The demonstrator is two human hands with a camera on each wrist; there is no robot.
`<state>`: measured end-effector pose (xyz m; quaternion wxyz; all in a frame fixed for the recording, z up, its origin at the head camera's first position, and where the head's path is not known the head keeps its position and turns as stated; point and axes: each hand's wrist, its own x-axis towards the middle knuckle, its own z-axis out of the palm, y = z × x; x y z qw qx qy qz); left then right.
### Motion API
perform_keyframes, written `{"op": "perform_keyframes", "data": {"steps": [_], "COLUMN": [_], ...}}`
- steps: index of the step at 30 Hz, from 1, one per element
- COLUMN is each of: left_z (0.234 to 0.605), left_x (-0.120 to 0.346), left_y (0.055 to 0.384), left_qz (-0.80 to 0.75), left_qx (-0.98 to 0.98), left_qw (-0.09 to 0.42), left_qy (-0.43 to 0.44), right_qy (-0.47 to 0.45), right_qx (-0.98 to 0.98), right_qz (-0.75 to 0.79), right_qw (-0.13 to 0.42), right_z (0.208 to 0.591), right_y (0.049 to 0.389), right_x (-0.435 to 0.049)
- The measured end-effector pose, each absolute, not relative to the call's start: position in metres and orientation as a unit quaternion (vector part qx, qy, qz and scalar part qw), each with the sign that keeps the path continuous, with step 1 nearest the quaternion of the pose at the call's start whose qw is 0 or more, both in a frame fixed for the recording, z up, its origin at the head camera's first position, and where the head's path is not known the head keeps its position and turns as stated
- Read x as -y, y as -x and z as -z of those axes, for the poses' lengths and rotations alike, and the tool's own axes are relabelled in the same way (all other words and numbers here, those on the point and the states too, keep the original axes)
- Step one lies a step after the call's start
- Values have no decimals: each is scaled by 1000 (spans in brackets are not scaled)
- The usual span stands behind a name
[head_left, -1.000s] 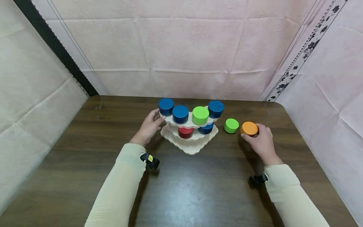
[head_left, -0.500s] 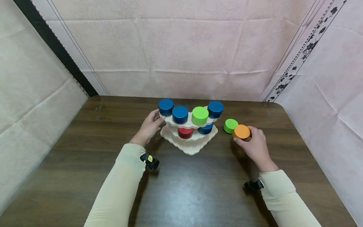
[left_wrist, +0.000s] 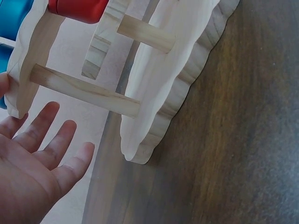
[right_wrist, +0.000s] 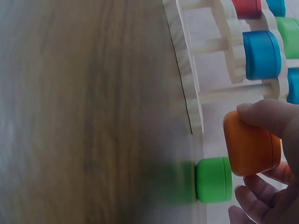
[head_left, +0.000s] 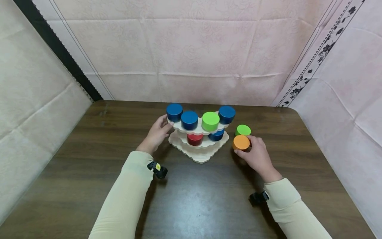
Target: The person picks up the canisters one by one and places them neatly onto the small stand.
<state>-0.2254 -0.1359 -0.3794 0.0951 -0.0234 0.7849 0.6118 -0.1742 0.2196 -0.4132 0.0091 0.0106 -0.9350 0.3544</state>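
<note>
A three-tier pale wooden stand (head_left: 200, 154) with scalloped edges stands on the table. At the left corner of its top tier, my left hand (head_left: 156, 133) pinches the board between thumb and forefinger; the other fingers are spread apart in the left wrist view. Between thumb and fingers, my right hand (head_left: 259, 158) holds a small round orange tin (head_left: 241, 142) above the table, right of the stand. Behind it is a green tin (head_left: 243, 129) on the table, partly covered by the orange one in the head view.
Several blue tins (head_left: 189, 120) and a light green tin (head_left: 210, 121) sit on the top tier. A red tin (head_left: 195, 139) and another blue tin (head_left: 216, 135) are on the middle tier. Pale cloth (head_left: 191, 59) hangs behind the brown table (head_left: 191, 199).
My right hand has carried the orange tin left toward the stand, so that it now comes in front of the green tin. My left hand stays at the top tier.
</note>
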Motion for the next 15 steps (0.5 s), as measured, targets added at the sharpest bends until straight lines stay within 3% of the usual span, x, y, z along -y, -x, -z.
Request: {"op": "perform_keyframes", "data": {"steps": [15], "left_z": [380], "left_x": [135], "left_y": [225], "left_qz": [-617], "left_qx": [-780], "left_qw": [96], "left_qy": [27], "right_qy": [-30], "right_qx": [940], "right_qz": [-340], "right_qw": [-9], "right_z": [420], "right_y": [180], "right_x": [-202]}}
